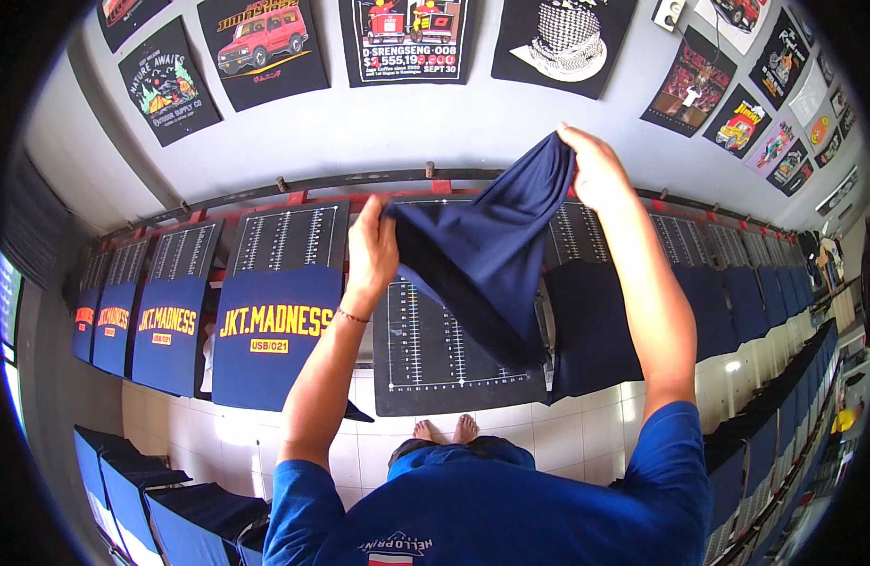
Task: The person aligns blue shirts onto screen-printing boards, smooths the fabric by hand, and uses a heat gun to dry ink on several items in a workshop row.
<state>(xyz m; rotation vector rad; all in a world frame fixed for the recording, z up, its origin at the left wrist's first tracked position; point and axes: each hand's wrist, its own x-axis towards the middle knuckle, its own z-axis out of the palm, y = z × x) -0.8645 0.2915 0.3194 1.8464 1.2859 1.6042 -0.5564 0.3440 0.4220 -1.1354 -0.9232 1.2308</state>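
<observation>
A navy cloth panel (496, 231) is stretched slantwise between my two hands, above a black printing board (406, 391) with white ruler marks. My left hand (372, 250) has its fingers closed on the panel's left edge. Higher and farther right, my right hand (595, 170) pinches its upper corner, and folds run down from there. The lower part of the cloth hangs over the board's right side, slightly blurred. To the left, a navy panel with yellow and orange lettering (270, 373) lies on its own board. A plain navy panel (595, 330) covers the board on the right.
More boards with printed panels (168, 354) continue leftward; plain panels (732, 311) run off to the right. A dark rail (359, 177) with pegs passes behind them. Another row of draped boards (185, 519) stands close by below. Printed sample cloths (270, 47) hang on the wall.
</observation>
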